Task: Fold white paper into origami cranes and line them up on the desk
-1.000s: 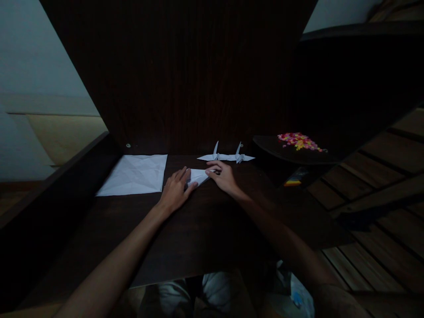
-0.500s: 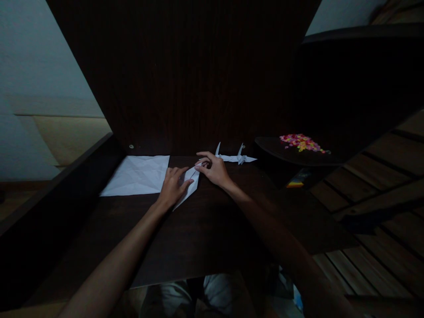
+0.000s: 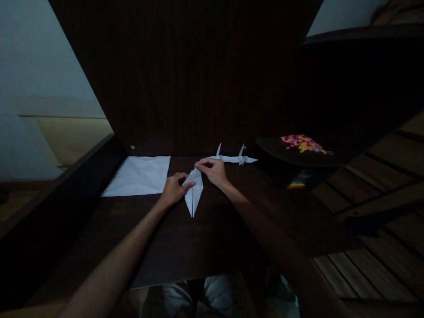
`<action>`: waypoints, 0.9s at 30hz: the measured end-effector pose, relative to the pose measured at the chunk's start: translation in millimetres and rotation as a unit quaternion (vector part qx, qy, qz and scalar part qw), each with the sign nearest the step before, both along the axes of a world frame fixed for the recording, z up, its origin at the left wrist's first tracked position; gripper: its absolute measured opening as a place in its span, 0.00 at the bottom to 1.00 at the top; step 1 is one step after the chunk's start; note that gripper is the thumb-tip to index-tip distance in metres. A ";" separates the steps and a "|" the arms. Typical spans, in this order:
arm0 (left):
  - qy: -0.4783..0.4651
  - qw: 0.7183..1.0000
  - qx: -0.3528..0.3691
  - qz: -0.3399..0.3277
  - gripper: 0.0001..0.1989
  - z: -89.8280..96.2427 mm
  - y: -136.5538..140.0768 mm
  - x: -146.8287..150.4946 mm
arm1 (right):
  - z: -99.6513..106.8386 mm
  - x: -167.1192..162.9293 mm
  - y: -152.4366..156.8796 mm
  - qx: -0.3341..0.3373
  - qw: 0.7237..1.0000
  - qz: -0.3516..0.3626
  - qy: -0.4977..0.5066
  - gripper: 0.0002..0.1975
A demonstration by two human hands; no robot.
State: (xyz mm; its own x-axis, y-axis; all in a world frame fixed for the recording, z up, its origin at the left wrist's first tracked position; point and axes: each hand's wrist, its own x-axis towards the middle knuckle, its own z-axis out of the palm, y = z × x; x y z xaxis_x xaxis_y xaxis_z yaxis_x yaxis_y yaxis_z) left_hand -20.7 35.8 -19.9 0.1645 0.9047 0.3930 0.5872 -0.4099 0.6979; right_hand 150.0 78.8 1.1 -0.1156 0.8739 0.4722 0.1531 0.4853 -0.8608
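A white folded paper (image 3: pixel 195 194), shaped like a long diamond with a slit down its lower half, is held between my two hands just above or on the dark desk. My left hand (image 3: pixel 175 189) grips its left side, thumb lying across the front. At the top corner, my right hand (image 3: pixel 213 171) pinches the paper between thumb and fingers. Behind my right hand stand two folded white paper cranes (image 3: pixel 243 159), their pointed necks or tails sticking up. To the left of my left hand lies a creased white sheet (image 3: pixel 139 176).
Small pink, red and yellow pieces (image 3: pixel 304 143) are heaped on a curved dark shelf (image 3: pixel 274 145) at the right. A tall dark panel (image 3: pixel 198 79) closes off the back of the desk (image 3: pixel 185 247). A low side board (image 3: pixel 66 190) borders the left.
The folded paper has turned from a slant to nearly upright, its lower point swinging right. My right hand's fingers have closed in on the top corner.
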 end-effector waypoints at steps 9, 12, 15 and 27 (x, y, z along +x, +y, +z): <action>-0.116 0.989 -0.083 -0.038 0.11 1.4 0.7 2.6 | 8.7 2.1 -9.2 0.017 0.998 0.044 -0.046 0.13; -0.143 0.985 -0.092 -0.035 0.12 -0.7 2.1 2.2 | 4.9 8.1 -11.3 0.024 0.996 0.058 -0.071 0.10; -0.157 0.982 -0.101 -0.041 0.13 -2.4 2.5 2.9 | 1.1 12.5 -15.1 0.031 0.993 0.059 -0.094 0.08; -0.133 0.986 -0.082 -0.062 0.15 3.2 -3.5 6.8 | -5.7 4.8 -18.7 0.055 0.996 0.021 -0.070 0.06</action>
State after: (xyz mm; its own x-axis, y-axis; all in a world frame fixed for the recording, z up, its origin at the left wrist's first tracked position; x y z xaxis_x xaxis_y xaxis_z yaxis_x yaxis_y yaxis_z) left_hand -13.9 32.3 -16.7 0.1895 0.9390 0.2871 0.3266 -0.3360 0.8834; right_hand 154.8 60.1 -4.5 -0.2219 0.8113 0.5409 0.2455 0.5834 -0.7742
